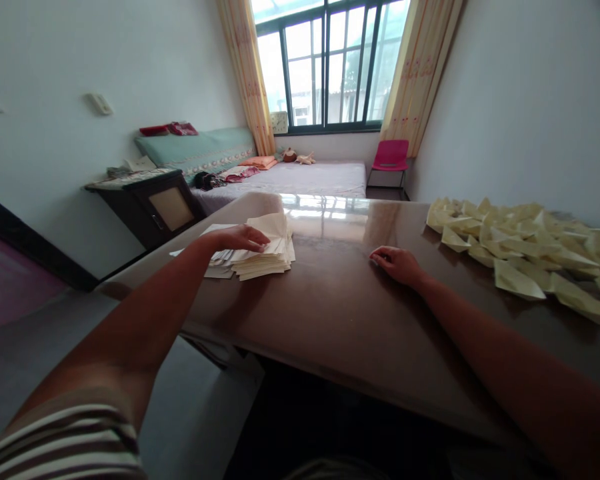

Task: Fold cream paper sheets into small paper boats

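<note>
My left hand lies over a stack of cream paper sheets on the left part of the table, fingers stretched out and touching the top sheets. Beside and partly under that stack are white and grey papers. Farther right, my right hand rests on the brown tabletop with its fingers curled in, and nothing shows in them. Many folded cream paper boats crowd the right end of the table, to the right of my right hand.
The glossy brown table spans the view, its near edge below my hands. Behind it are a bed, a pink chair and a window. A dark cabinet stands at the left.
</note>
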Motion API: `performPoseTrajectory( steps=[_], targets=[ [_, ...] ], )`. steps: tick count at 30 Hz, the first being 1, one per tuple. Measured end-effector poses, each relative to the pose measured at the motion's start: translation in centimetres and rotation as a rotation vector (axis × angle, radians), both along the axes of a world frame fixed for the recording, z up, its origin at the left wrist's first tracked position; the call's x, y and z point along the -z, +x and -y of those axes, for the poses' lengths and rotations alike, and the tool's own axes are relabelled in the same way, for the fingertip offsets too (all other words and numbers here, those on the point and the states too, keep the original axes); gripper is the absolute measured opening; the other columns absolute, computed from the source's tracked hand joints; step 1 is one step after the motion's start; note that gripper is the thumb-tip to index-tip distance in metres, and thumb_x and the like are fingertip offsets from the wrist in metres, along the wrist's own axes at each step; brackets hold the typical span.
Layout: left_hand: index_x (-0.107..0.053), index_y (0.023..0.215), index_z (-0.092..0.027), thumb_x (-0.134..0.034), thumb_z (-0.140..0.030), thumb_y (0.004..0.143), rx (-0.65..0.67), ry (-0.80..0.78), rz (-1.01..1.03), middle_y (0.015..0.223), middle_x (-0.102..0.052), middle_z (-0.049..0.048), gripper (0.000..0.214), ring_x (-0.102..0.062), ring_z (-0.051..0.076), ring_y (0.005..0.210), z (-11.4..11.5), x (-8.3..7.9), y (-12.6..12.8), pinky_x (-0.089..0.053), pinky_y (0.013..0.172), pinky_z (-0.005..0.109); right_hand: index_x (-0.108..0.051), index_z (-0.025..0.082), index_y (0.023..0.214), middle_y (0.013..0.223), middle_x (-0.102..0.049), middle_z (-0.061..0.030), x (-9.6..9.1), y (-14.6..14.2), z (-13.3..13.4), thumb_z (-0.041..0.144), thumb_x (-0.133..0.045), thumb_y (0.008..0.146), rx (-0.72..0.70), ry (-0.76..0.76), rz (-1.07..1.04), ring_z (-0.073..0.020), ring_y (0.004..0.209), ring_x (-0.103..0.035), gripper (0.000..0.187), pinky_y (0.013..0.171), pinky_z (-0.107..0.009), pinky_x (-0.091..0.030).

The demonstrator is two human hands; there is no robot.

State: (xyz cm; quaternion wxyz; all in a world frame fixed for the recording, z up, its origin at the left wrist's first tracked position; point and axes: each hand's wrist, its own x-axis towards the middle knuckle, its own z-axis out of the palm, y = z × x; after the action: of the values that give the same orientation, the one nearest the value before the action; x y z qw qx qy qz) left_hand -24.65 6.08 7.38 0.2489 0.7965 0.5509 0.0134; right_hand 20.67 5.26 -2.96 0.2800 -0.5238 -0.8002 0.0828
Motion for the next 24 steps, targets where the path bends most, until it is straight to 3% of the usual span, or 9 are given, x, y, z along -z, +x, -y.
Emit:
performPoseTrajectory(
  steps=[6, 10, 15, 19, 24],
  targets=[
    [-0.057, 0.129, -0.019, -0.066, -0.067, 0.065, -0.04, 0.04, -0.068, 0.132, -0.059, 0.0086, 0.08, -0.056, 0.026, 0.115, 0.6, 0.2, 1.3, -0.039, 0.1, 0.03, -0.072, 0.02, 0.09, 0.082, -0.073, -0.005, 0.0, 0.0, 0.0, 0.036, -0.051, 0.086, -0.002, -0.007, -0.003, -0.0182, 0.068, -0.063, 0.027, 0.064, -0.027, -0.044],
    [-0.062, 0.124, -0.022, -0.068, -0.064, 0.064, -0.021, 0.05, -0.081, 0.128, -0.062, 0.0057, 0.073, -0.056, 0.026, 0.114, 0.8, 0.1, 2.0, -0.038, 0.1, 0.029, -0.072, 0.02, 0.09, 0.084, -0.073, -0.0049, -0.1, 0.1, 0.0, 0.036, -0.051, 0.086, -0.01, -0.007, -0.006, -0.0187, 0.07, -0.063, 0.027, 0.065, -0.027, -0.044],
    [-0.063, 0.122, -0.022, -0.066, -0.059, 0.068, -0.007, -0.01, -0.003, 0.126, -0.064, 0.0036, 0.066, -0.056, 0.024, 0.114, 0.7, -0.3, 1.2, -0.039, 0.101, 0.028, -0.072, 0.02, 0.091, 0.082, -0.073, -0.0048, -0.2, 0.1, 0.2, 0.037, -0.051, 0.085, -0.022, -0.004, -0.01, -0.0174, 0.064, -0.061, 0.028, 0.062, -0.027, -0.043],
    [-0.063, 0.122, -0.021, -0.071, -0.058, 0.064, -0.069, -0.06, 0.096, 0.125, -0.065, 0.0041, 0.07, -0.055, 0.026, 0.117, 0.5, -0.1, 0.4, -0.042, 0.1, 0.031, -0.072, 0.02, 0.091, 0.082, -0.073, -0.0046, -0.1, 0.2, 0.1, 0.037, -0.051, 0.085, -0.026, 0.001, -0.015, -0.0166, 0.063, -0.06, 0.029, 0.062, -0.027, -0.043],
    [-0.065, 0.12, -0.021, -0.071, -0.058, 0.065, -0.051, -0.056, 0.122, 0.123, -0.066, 0.0037, 0.066, -0.056, 0.026, 0.116, 0.4, 0.2, -0.1, -0.042, 0.102, 0.031, -0.072, 0.019, 0.092, 0.08, -0.072, -0.0047, 0.1, 0.3, 0.0, 0.037, -0.05, 0.085, -0.025, 0.005, -0.021, -0.0165, 0.063, -0.059, 0.029, 0.062, -0.026, -0.043]
  ],
)
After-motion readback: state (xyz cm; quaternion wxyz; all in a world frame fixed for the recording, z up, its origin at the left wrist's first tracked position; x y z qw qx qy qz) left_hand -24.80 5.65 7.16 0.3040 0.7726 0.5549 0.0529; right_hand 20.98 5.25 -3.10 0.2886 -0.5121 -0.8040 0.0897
